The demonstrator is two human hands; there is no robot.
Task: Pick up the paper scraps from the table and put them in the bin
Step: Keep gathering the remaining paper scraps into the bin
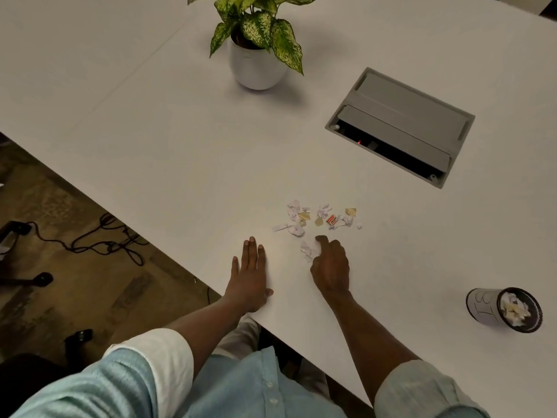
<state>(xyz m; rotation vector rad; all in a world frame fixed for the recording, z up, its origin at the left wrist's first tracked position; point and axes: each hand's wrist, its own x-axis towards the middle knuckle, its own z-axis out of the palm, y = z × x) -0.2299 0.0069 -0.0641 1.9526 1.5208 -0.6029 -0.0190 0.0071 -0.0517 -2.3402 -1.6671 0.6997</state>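
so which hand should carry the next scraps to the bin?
Right. The right hand is already curled on white scraps, and the bin stands on its side of the table. The left hand lies flat, away from both.

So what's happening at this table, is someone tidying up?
Yes. A person is clearing torn paper scraps off a white table. The right hand is curled around a few white bits at the near edge of the pile, while the left hand lies flat on the table beside it. Most of the scraps still lie scattered. A small bin off to the right already holds some paper.
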